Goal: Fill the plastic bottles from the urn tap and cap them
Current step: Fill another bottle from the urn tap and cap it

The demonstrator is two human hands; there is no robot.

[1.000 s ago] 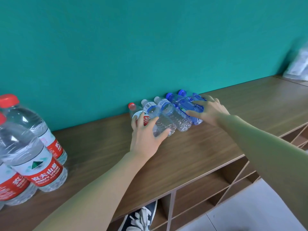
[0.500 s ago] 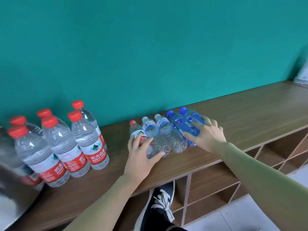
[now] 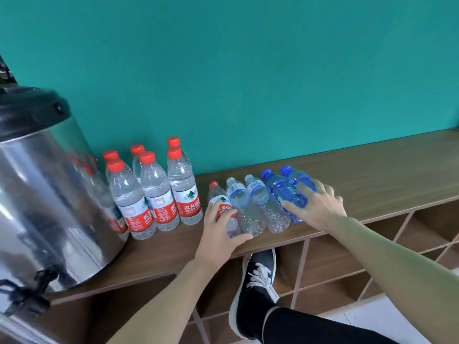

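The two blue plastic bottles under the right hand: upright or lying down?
Lying down. Both blue plastic bottles rest on their sides on the wooden shelf top, caps toward the wall, right hand on them.

Red caps, blue bottles, teal wall

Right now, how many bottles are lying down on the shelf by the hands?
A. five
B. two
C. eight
A: five bottles lie side by side, one with a red cap, two clear ones and two blue ones, between the left hand and the right hand.
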